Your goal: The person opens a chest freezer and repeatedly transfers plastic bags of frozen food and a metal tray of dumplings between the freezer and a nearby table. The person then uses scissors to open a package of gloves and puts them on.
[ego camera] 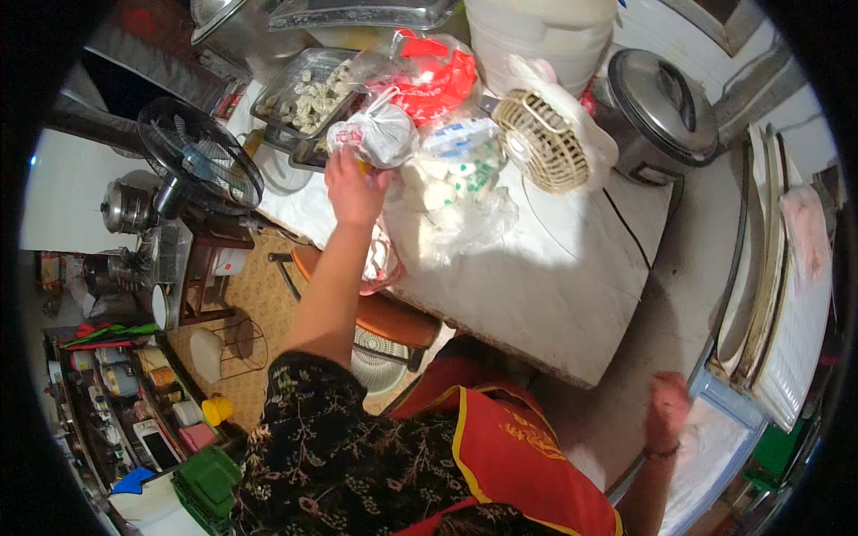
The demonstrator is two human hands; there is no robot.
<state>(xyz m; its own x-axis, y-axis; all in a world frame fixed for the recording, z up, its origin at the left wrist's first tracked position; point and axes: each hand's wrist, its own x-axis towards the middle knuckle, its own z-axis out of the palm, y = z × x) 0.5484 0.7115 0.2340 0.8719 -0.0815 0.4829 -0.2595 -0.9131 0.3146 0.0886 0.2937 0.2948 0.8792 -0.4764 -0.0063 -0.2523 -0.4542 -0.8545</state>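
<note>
My left hand (355, 191) reaches over the table's left edge. Its fingers touch the near side of a knotted white plastic bag (382, 134) with red print; a small yellow patch shows between fingers and thumb, and whether they grip is unclear. Right of it lies a clear plastic bag (449, 181) holding pale pieces and green-marked packaging. A red and clear plastic bag (436, 74) sits behind. Beyond my left hand, a clear tray (305, 94) holds small pale dumpling-like pieces. My right hand (669, 402) hangs low at the right, fingers curled, nothing visible in it.
On the white-covered table (536, 301) stand a beige caged fan (546, 141) with a cord and a large white bucket (543, 40). A lidded steel pot (660, 107) is at the right. A black fan (201, 157) is left, an orange-brown stool (395, 321) below, a blue-framed chest freezer (710, 462) lower right.
</note>
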